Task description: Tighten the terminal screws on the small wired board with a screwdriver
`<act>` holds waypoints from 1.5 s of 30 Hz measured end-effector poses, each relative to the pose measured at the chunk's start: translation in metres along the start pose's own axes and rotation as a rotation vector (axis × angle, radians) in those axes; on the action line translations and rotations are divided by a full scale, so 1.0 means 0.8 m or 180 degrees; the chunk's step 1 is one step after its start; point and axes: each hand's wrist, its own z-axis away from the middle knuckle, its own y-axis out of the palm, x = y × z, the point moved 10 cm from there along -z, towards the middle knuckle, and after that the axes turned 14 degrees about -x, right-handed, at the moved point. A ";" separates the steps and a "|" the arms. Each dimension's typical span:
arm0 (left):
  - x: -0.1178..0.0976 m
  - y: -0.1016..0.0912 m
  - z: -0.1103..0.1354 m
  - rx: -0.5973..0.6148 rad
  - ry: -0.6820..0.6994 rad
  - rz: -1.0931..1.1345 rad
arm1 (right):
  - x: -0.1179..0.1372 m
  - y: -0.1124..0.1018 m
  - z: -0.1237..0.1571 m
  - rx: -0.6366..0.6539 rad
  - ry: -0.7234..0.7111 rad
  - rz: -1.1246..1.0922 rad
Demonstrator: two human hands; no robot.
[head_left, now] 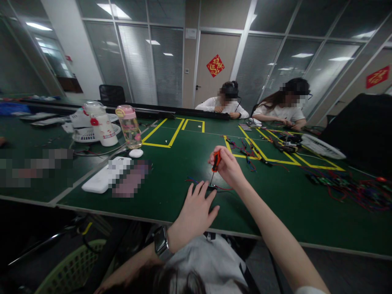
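Note:
My right hand (pixel 228 165) is closed around the orange and black handle of a screwdriver (pixel 216 161). The thin shaft points down, its tip at a small dark part with red and blue wires (pixel 212 188) on the green table. Beside it, my left hand (pixel 196 206) lies with fingers stretched out and spread, the fingertips touching or right at the edge of that part. The fingers cover some of the part, so its exact kind cannot be made out.
Left on the green table (pixel 171 212) are a white power bank (pixel 105 175), a white earbud case (pixel 136 153) and drink bottles (pixel 130 126). Wired parts (pixel 343 183) lie in a heap at right, others (pixel 245 149) among yellow tape. Two people (pixel 226 102) sit opposite.

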 end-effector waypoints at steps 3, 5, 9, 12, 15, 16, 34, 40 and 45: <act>-0.001 -0.002 0.000 -0.0015 0.0011 0.0007 | -0.001 0.003 0.002 0.0018 0.0001 0.0102; -0.001 -0.004 -0.001 -0.0018 0.0019 0.0014 | -0.001 0.004 0.002 0.0023 0.0005 0.0153; -0.001 -0.004 -0.001 0.0004 0.0021 0.0024 | 0.000 0.005 0.002 0.0030 0.0015 0.0123; -0.001 -0.004 -0.001 0.0010 0.0016 0.0025 | 0.000 0.003 0.001 -0.0004 0.0024 0.0142; -0.001 -0.004 0.000 0.0013 0.0017 0.0023 | -0.001 0.000 0.000 -0.0061 0.0038 0.0200; -0.001 -0.004 0.000 0.0013 0.0021 0.0021 | -0.001 0.000 0.000 -0.0070 0.0042 0.0196; -0.001 -0.003 0.000 0.0003 0.0039 -0.0016 | 0.011 -0.015 -0.008 -0.0274 -0.0179 0.0125; 0.000 -0.001 0.000 0.0036 0.0029 -0.0018 | 0.009 -0.016 -0.009 -0.0258 -0.0113 0.0000; 0.000 0.000 -0.001 0.0042 0.0009 -0.0003 | 0.007 -0.020 -0.011 -0.0307 -0.0146 -0.0123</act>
